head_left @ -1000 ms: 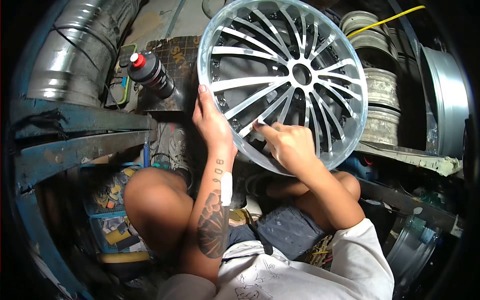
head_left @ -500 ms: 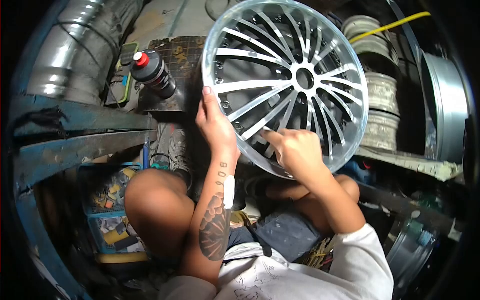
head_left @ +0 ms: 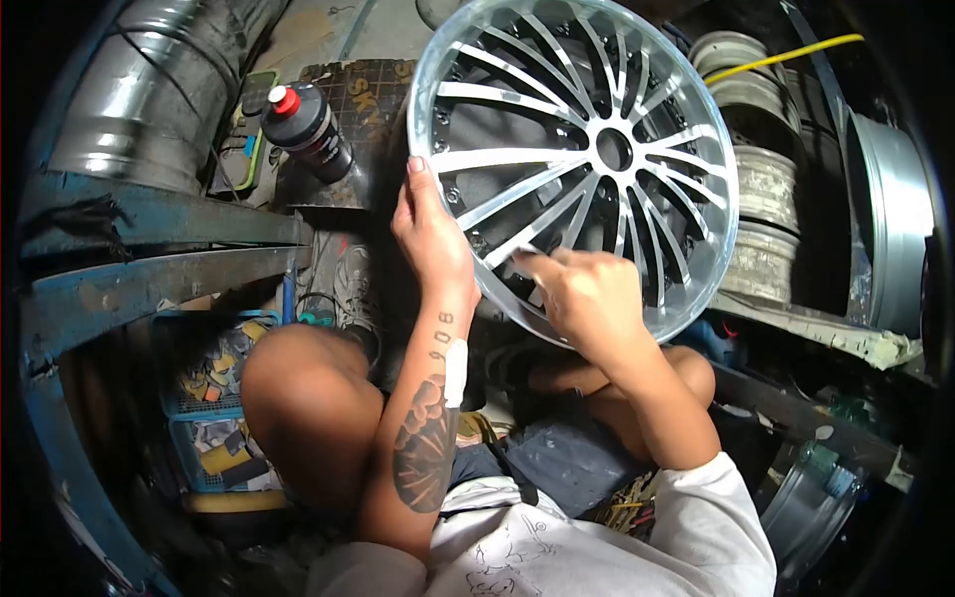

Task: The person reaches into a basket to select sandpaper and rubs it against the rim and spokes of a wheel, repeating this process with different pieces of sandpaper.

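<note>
A multi-spoke wheel rim (head_left: 615, 149) with bright spoke faces and dark gaps stands tilted in front of me. My left hand (head_left: 435, 234) grips its lower left edge, thumb along the outer lip. Over the lower spokes, my right hand (head_left: 587, 289) is closed in a pinch, with a small dark thing at the fingertips that is too small to name. The fingertips are at a lower-left spoke.
A dark bottle with a red cap (head_left: 310, 134) stands on a black box at the left. Blue baskets (head_left: 204, 428) hold small pads below. Stacked rims (head_left: 761, 199) and a silver rim (head_left: 890, 219) are at the right, near a yellow rod (head_left: 786, 57).
The rim has shifted slightly in view. My right fingertips have moved a little up and left along the spoke. My left hand keeps its hold.
</note>
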Demonstrator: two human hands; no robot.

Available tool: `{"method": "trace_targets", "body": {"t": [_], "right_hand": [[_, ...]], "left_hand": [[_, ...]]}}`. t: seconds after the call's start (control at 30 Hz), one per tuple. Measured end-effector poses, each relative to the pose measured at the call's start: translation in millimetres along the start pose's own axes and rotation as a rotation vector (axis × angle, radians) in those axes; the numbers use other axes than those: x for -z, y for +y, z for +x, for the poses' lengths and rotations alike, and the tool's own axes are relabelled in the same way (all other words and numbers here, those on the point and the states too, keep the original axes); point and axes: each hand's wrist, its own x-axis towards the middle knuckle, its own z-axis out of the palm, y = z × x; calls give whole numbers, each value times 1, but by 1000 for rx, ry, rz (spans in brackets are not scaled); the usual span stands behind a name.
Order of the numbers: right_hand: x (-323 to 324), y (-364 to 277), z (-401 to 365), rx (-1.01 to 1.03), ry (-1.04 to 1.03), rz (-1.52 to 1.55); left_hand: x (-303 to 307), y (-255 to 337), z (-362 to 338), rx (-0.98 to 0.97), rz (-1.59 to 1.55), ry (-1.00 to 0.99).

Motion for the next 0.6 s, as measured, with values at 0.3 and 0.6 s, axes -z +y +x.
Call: {"method": "trace_targets", "body": {"t": [0.3, 0.6], "right_hand": [[-24, 12, -8, -17, 124, -1], [-28, 19, -13, -19, 0, -111]], "left_hand": [[7, -6, 8, 70, 18, -4], [-9, 12, -7, 88, -35, -89]]}}
